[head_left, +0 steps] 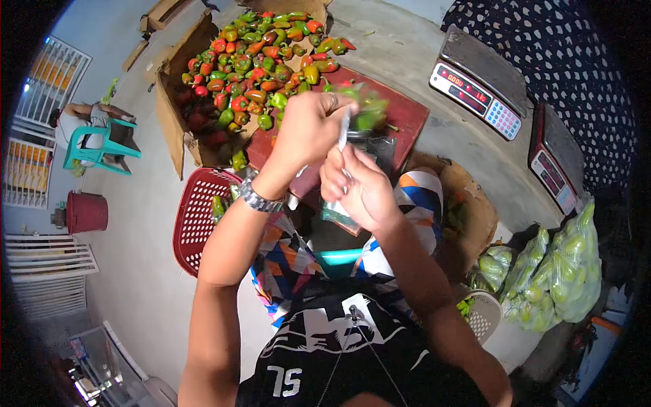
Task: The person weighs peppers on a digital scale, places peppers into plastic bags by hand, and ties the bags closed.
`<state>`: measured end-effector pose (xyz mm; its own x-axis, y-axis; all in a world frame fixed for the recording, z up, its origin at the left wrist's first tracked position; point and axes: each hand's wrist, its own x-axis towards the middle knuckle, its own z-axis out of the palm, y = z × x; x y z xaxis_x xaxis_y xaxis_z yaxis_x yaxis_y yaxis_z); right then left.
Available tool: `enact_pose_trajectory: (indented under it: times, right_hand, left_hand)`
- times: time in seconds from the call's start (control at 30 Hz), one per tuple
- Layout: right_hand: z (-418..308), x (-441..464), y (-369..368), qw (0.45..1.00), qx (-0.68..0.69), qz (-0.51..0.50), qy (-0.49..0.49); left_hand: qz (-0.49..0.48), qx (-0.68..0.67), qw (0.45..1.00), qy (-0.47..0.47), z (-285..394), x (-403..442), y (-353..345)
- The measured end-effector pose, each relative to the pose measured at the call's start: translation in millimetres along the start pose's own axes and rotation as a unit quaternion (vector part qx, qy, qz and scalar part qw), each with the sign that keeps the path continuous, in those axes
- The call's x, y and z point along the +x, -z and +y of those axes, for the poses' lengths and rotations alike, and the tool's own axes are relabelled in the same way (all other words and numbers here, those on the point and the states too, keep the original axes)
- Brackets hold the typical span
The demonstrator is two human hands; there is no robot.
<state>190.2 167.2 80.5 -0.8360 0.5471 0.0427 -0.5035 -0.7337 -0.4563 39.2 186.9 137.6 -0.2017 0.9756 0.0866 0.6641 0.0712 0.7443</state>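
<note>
A blurred clear bag of green peppers (371,112) is over the dark red board (407,112). My left hand (308,129), with a metal watch on its wrist, has its fingers closed at the neck of this bag. Just below it, my right hand (361,186) pinches a thin white strip (344,130) that runs up to the left hand's fingertips. Dark plastic (376,150) lies on the board behind the hands. Beyond the left hand, red, green and orange peppers (261,64) are heaped in an open cardboard box (168,112).
Two digital scales (481,91) (556,166) stand at the right. Below them are clear bags of green produce (566,271). A red basket (196,217) sits left of my legs, and another cardboard box (475,203) to their right. A person (78,122) is by a green chair (102,146).
</note>
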Motion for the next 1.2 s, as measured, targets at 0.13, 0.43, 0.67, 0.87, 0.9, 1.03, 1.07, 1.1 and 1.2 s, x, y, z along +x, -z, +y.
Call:
enact_pose_trajectory:
  times: [0.13, 0.43, 0.67, 0.87, 0.9, 1.03, 1.07, 1.1, 1.2]
  right_hand:
    - [25.8, -1.4, 45.4, 0.978, 0.114, -0.173, -0.017]
    - [-16.6, -0.3, 70.6, 0.976, -0.143, 0.165, 0.011]
    - [12.7, -16.7, 38.1, 0.936, 0.166, -0.31, 0.033]
    - [-24.5, -2.6, 87.2, 0.965, -0.208, 0.153, -0.054]
    - [-36.2, 2.3, 80.3, 0.94, -0.303, 0.145, -0.053]
    - [7.7, 11.0, -6.5, 0.935, -0.119, 0.261, 0.209]
    - [3.7, -3.0, -18.0, 0.957, 0.042, 0.231, 0.172]
    - [4.0, -8.7, -6.3, 0.983, 0.059, 0.093, 0.147]
    - [2.0, -26.2, 22.7, 0.989, 0.035, -0.132, 0.064]
  left_hand:
    - [-0.226, -0.451, 0.862, -0.046, 6.1, -9.2, -0.7]
    - [-0.091, 0.145, 0.982, -0.076, -27.2, -0.9, -10.4]
    - [-0.263, -0.477, 0.838, -0.008, 15.3, -29.9, -15.6]
    - [-0.185, -0.134, 0.973, -0.028, -34.5, -5.5, 9.0]
    - [-0.132, 0.032, 0.989, -0.056, -35.5, -0.8, 7.9]
    - [-0.086, -0.193, 0.971, 0.116, 26.5, -16.0, -17.9]
    - [-0.107, -0.28, 0.952, 0.06, 25.1, -17.3, -21.3]
    - [-0.126, -0.366, 0.922, 0.009, 20.7, -21.0, -26.0]
    - [-0.316, -0.481, 0.816, -0.054, -2.6, -26.2, -12.3]
